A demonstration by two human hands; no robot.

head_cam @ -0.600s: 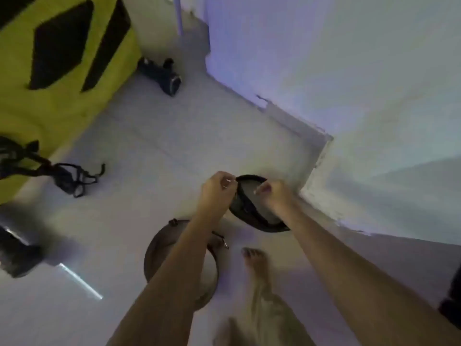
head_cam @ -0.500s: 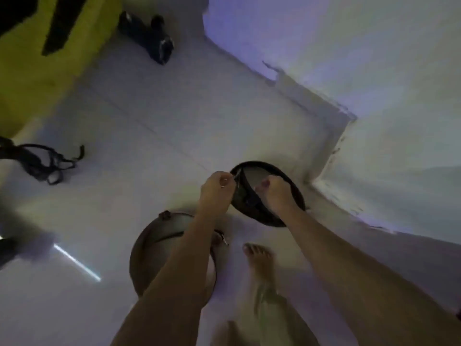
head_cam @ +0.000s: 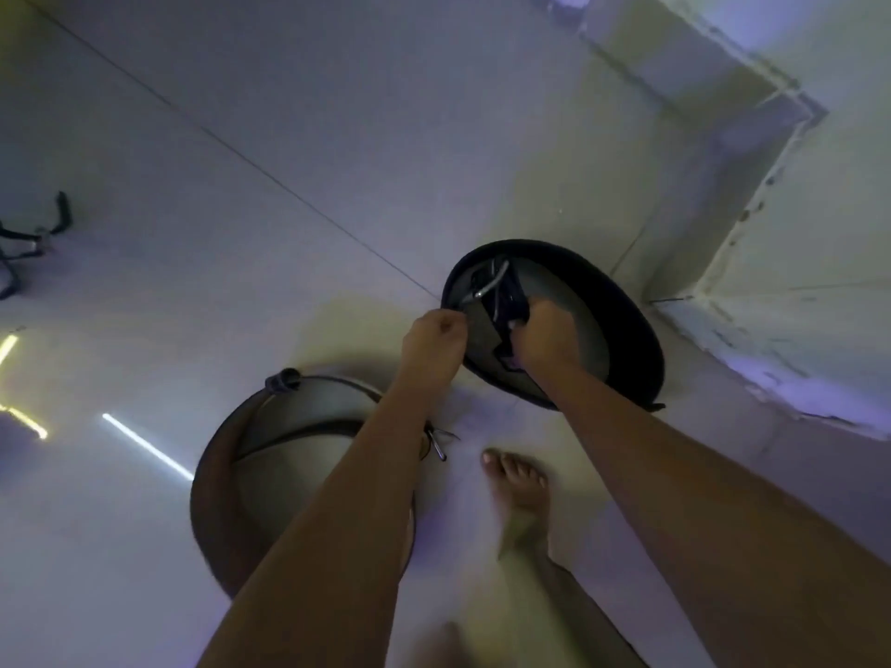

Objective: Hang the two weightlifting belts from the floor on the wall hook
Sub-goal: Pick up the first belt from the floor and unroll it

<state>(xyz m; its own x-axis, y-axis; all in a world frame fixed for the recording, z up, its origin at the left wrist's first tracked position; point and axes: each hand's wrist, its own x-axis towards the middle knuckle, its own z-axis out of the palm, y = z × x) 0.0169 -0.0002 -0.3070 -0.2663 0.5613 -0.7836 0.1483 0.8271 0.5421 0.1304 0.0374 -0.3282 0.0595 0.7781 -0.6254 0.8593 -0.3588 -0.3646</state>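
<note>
Now, black belt (head_cam: 622,325): looping in the air above the floor (head_cam: 241,209), near the wall corner.
Left hand (head_cam: 434,342): pinching its strap end.
Right hand (head_cam: 547,337): closing its grip at the buckle.
Brown belt (head_cam: 217,494): lying coiled on the floor, beside a bare foot (head_cam: 520,484).

Dim, violet-tinted wide-angle view — soft with motion blur, edges bowed, bright streaks glaring on the floor (head_cam: 144,445).
</note>
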